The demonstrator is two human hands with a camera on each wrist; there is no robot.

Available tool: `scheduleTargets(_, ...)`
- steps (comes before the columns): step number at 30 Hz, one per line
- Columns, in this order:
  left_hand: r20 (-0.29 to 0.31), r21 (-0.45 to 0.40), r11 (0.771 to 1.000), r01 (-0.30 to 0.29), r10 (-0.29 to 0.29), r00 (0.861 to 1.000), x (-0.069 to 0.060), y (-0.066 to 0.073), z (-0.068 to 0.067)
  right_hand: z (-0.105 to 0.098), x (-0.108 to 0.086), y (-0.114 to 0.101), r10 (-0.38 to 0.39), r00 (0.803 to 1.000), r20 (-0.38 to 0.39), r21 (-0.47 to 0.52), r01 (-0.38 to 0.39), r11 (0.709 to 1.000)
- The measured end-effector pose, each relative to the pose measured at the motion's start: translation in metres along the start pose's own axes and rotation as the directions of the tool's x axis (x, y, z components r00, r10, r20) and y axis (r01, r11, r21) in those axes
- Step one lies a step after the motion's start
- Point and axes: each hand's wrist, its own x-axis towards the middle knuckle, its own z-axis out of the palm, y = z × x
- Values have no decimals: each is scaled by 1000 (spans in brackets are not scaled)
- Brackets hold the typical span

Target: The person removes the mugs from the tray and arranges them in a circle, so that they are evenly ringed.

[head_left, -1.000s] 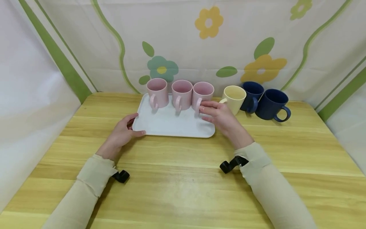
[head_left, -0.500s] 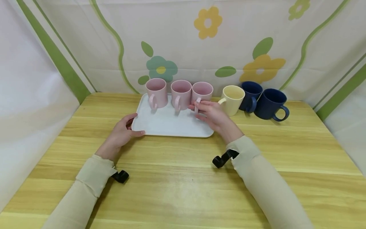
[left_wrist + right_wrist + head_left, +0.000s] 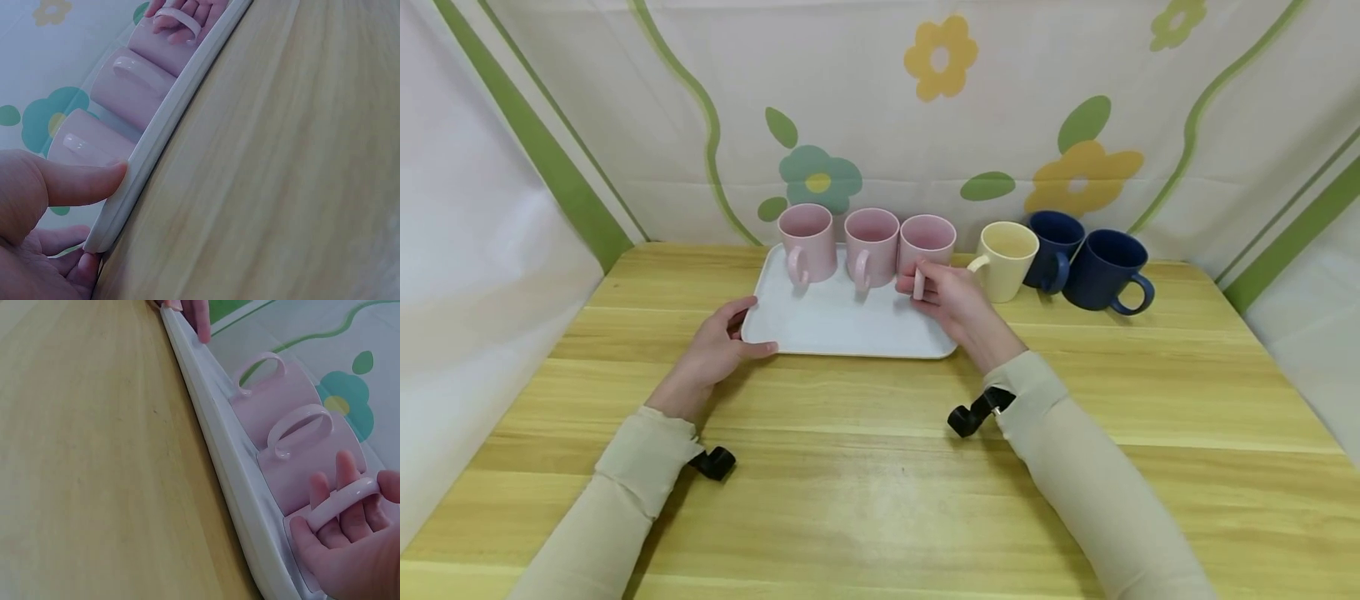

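Three pink mugs (image 3: 872, 243) stand along the tray's (image 3: 842, 323) back. The right hand (image 3: 961, 307) hooks its fingers through the handle (image 3: 344, 502) of the right mug (image 3: 927, 242), thumb seemingly against it; the left hand (image 3: 711, 350) grips the tray's near-left corner.

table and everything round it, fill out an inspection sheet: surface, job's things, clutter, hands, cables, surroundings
Surface: wood-grain table.
Job's things: white tray, three pink mugs upright along its far side.
Clutter: yellow mug and two navy mugs, upright, right of the tray.
Left hand: left hand grips the tray's near left corner.
Right hand: right hand grips the rightmost pink mug by its handle.
Cables: nothing seen.
Surroundings: flower-print cloth behind.
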Motion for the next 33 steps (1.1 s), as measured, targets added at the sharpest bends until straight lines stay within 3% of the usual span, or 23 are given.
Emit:
scheduleTargets(11,3,-5,1000,-10,10,1000,0,1,1,0,-22,-1,-38,998,-59,-55,35,998)
scheduleTargets(27,-2,18,1000,-7,7,1000,0,0,0,0,-50,-1,-63,997,-38,-89,59,994)
scheduleTargets(33,-3,23,1000,-3,3,1000,-1,2,0,-5,-63,-5,-107,994,-14,-120,105,987)
